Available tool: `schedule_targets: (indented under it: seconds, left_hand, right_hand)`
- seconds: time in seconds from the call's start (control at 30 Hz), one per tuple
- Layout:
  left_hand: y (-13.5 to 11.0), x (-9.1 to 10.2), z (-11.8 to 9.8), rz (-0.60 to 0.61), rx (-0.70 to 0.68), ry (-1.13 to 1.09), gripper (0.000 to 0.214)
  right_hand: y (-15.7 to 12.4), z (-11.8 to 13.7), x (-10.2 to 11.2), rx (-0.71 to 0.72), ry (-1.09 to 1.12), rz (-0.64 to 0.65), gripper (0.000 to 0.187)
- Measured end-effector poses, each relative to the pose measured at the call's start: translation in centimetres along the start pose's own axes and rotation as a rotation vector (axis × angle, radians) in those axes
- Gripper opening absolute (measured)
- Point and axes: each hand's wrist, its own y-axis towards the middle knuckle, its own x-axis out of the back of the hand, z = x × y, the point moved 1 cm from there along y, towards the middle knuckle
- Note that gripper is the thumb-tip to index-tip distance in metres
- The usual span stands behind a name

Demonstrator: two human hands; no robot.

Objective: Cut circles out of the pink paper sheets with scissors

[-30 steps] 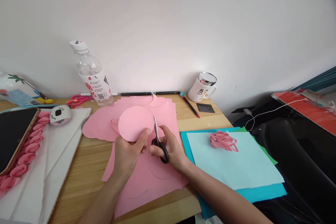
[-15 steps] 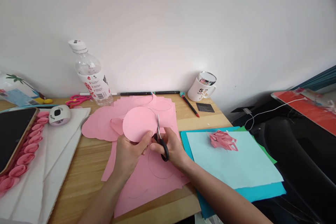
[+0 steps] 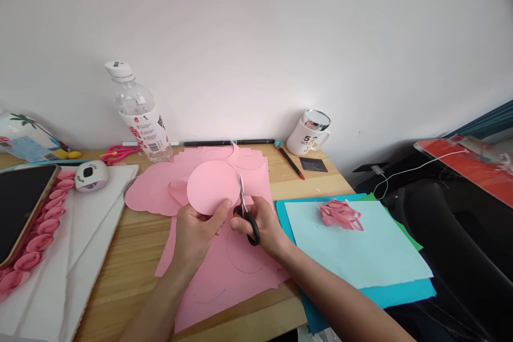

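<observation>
A round pink paper disc (image 3: 213,186) is pinched at its lower edge by my left hand (image 3: 200,230). My right hand (image 3: 262,222) is closed around black-handled scissors (image 3: 251,227), their blades pointing up beside the disc's right edge. Beneath both hands lie pink paper sheets (image 3: 216,299) with pencilled circles on them. Cut pink rounds (image 3: 152,187) rest in an overlapping pile to the left of the disc, and a curled pink piece shows partly behind it.
A plastic bottle (image 3: 140,112) and a white mug (image 3: 308,132) stand by the wall. Crumpled pink scraps (image 3: 340,215) lie on pale blue paper (image 3: 352,256) at right. At left are a phone (image 3: 24,208), rolled pink paper flowers (image 3: 44,227) and pink-handled scissors (image 3: 118,153).
The disc has tipped and shifted up very slightly in my left hand. The scissors stay at its right edge, nearly unmoved.
</observation>
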Motion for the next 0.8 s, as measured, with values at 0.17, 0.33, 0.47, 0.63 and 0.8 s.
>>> schedule_targets:
  seconds: [0.17,0.33,0.47,0.63,0.8]
  left_hand:
    - [0.14,0.11,0.33,-0.019,0.000,-0.001,0.038]
    - [0.13,0.18,0.54,-0.029,-0.010,-0.021,0.037]
    - [0.07,0.19,0.43,-0.024,-0.020,-0.023,0.038]
    - [-0.02,-0.01,0.13,-0.003,-0.048,-0.060,0.037]
    - [-0.06,-0.19,-0.13,-0.025,-0.011,-0.037,0.039]
  right_hand:
    - [0.05,-0.08,0.07,0.001,-0.052,-0.021,0.044]
    - [0.10,-0.01,0.14,-0.010,-0.148,-0.041,0.046]
    - [0.14,0.02,0.16,-0.006,-0.181,-0.045,0.046]
    - [0.06,-0.05,-0.06,0.002,-0.156,-0.043,0.046]
    - [-0.03,-0.34,-0.41,-0.027,-0.062,0.005,0.052]
